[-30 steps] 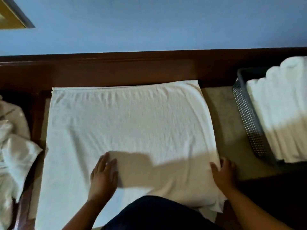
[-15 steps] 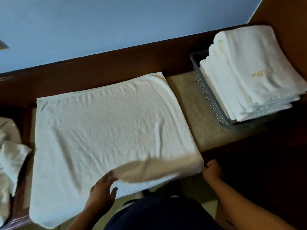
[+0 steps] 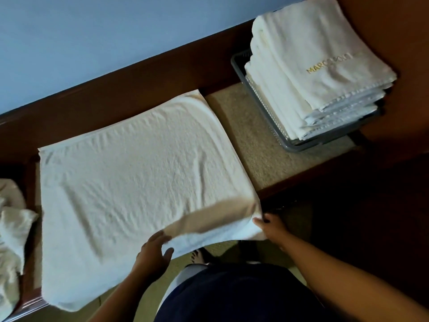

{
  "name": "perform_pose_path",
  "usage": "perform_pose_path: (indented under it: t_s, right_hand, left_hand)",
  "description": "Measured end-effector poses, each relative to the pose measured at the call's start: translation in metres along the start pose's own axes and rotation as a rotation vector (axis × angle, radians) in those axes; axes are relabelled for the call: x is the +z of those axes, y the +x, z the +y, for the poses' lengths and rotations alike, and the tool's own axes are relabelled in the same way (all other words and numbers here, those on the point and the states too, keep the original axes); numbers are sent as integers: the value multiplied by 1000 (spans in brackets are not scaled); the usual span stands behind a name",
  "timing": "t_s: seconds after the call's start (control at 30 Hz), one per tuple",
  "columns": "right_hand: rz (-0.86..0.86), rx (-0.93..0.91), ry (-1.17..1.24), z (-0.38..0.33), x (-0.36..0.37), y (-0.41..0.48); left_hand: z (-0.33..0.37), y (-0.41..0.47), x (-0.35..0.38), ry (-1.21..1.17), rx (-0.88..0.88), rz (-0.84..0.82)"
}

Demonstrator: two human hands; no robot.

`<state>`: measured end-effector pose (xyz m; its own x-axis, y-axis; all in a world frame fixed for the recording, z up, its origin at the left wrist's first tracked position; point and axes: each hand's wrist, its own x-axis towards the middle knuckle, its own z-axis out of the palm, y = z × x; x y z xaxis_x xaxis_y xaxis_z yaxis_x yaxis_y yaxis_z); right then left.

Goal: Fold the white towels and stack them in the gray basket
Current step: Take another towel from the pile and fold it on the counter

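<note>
A pale blue wall (image 3: 92, 43) fills the upper left. Below it runs the dark wood back rail (image 3: 139, 94) of the bench (image 3: 250, 140), whose top is a beige, speckled pad. A reddish-brown wood panel (image 3: 399, 24) stands at the right. Near the bottom edge are a dark blue garment (image 3: 243, 296), 1 bare foot (image 3: 197, 256) and light floor (image 3: 222, 246).

Middle: we see the spread towel (image 3: 139, 182) lying on the bench (image 3: 243, 140).
Right: the basket (image 3: 265, 112) stands on the bench, apart from it, with the folded stack (image 3: 313, 66) inside.
Left: a crumpled heap (image 3: 11, 228) lies beside it.
Front: our left hand (image 3: 151, 254) and right hand (image 3: 271, 226) are at its near edge.
</note>
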<state>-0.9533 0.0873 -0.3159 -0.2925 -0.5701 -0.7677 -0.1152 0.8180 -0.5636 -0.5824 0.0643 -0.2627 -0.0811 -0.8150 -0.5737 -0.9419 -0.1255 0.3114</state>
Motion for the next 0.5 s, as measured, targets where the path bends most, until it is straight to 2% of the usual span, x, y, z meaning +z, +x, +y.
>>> perform_pose_path:
  t_s: [0.07,0.13,0.2,0.3,0.37,0.5]
  right_hand:
    - [-62,-58,-92,1,-11,-2]
    - [-121,-57,-311,6,-30,-3]
    - [-106,-27,-530,14,-44,1]
    - [-111,-29,-623,16,-46,8]
    - [-74,-43,-662,9,-40,11]
    - [161,-192,-634,-7,-28,11]
  left_hand:
    - [4,1,2,-8,-13,20]
    - [8,-2,5,25,-25,34]
    - [10,-8,6,70,-33,30]
    - [8,-17,11,108,-36,15]
    - [6,-24,15,95,-52,22]
    - [-1,-35,19,16,-115,55]
